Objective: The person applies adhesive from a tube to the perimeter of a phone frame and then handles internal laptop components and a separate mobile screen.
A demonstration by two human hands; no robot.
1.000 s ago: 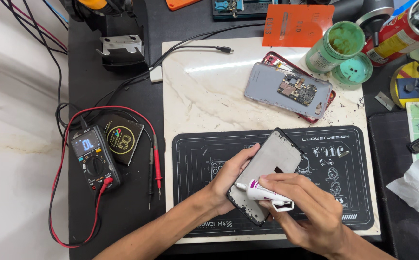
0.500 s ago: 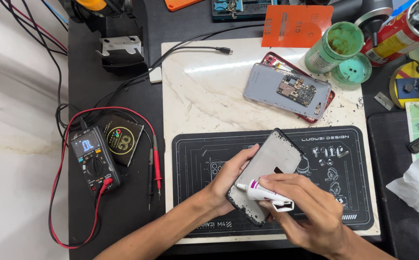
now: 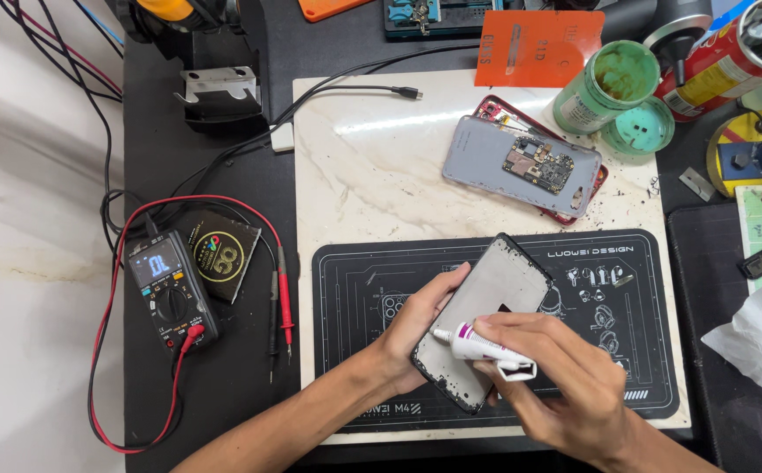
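Below, right hand [image 3: 574, 394] presses white glue tube [image 3: 477, 344] onto phone screen [image 3: 486, 320].

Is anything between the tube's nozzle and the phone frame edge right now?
Nothing visible. The right hand holds the glue tube with its tip at the lower left edge of the phone frame, which the left hand steadies from the left. The left thumb lies just above the tip, not across it.

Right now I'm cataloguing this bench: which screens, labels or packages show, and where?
Multimeter: left, black, lit bluish screen.
Round gold label: beside it, on black card.
Green tub: top right, open, labelled.
Red can: far top right.
Glue tube: white, purple band, right hand.
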